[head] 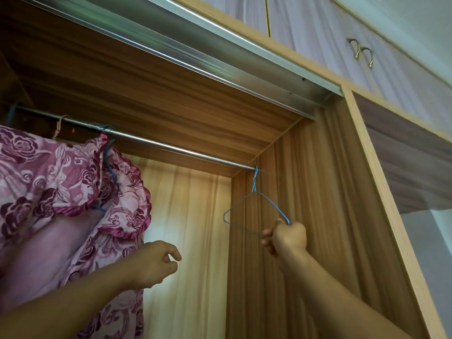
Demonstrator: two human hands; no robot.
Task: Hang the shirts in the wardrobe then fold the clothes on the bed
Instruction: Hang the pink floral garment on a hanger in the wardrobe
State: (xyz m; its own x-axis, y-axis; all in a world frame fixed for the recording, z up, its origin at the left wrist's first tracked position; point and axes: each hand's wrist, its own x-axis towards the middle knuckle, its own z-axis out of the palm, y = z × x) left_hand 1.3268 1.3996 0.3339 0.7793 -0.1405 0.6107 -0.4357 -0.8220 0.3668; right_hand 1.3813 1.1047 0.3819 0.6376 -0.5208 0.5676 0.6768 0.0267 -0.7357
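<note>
Right hand (288,237) pinches thin blue wire hanger (254,185) hooked on shiny steel rail (171,147); left hand (156,263), loosely curled and empty, hovers beside ruffled pink floral garment (61,179).

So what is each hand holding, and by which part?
Right hand grips the blue wire hanger at its lower right corner; left hand holds nothing.

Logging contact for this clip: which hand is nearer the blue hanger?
Right. The right hand grips the blue hanger at its right corner; the left hand is apart, lower left, by the pink garment.
</note>
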